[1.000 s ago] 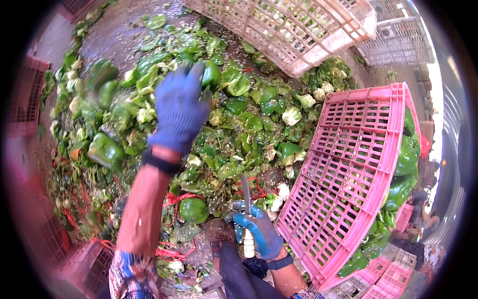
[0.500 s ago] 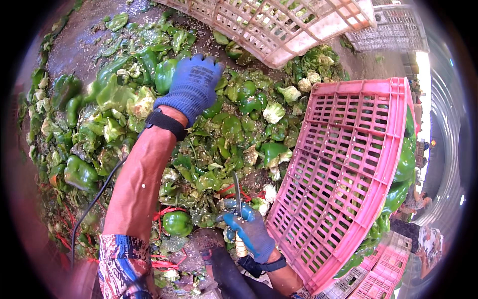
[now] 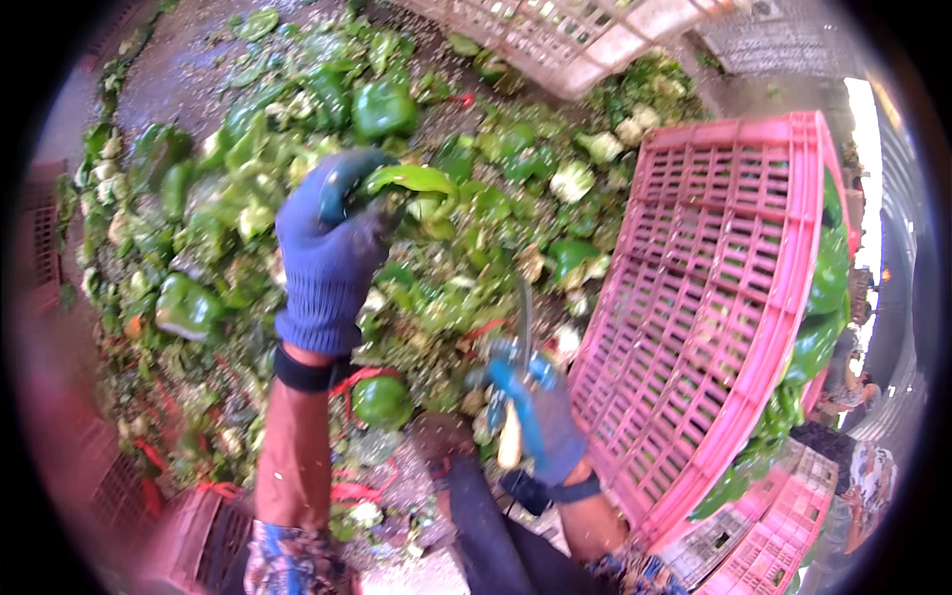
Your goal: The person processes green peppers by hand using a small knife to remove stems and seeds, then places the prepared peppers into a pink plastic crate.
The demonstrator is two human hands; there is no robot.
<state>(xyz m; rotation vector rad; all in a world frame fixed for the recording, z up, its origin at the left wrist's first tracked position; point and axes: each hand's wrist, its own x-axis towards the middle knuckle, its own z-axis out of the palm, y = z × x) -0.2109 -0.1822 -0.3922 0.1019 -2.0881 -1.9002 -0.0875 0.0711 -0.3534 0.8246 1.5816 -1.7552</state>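
Observation:
My left hand [image 3: 332, 248], in a blue knitted glove with a dark wristband, is closed on a piece of light-green bell pepper [image 3: 415, 180] above the pile. Whether it is cut or torn cannot be made out. Lower and to the right, my right hand [image 3: 547, 412], gloved in grey and blue, grips a knife [image 3: 510, 436] by its pale handle. Its thin, slightly curved blade points away from me. Under both hands spreads a heap of pepper scraps [image 3: 446, 297], seeds and pale cores. A whole-looking green pepper [image 3: 385, 107] lies just beyond my left hand.
A tilted pink plastic crate [image 3: 709, 297] with green peppers stands close to my right hand. A whitish crate [image 3: 555, 40] overhangs the far side. More pink crates [image 3: 203, 540] are at the lower left, and others at the lower right. Red strips [image 3: 357, 491] lie near my foot.
My left hand has drawn back from the pile and turned; it now holds a pepper piece. My right hand keeps its grip on the knife. The whole view has shifted slightly.

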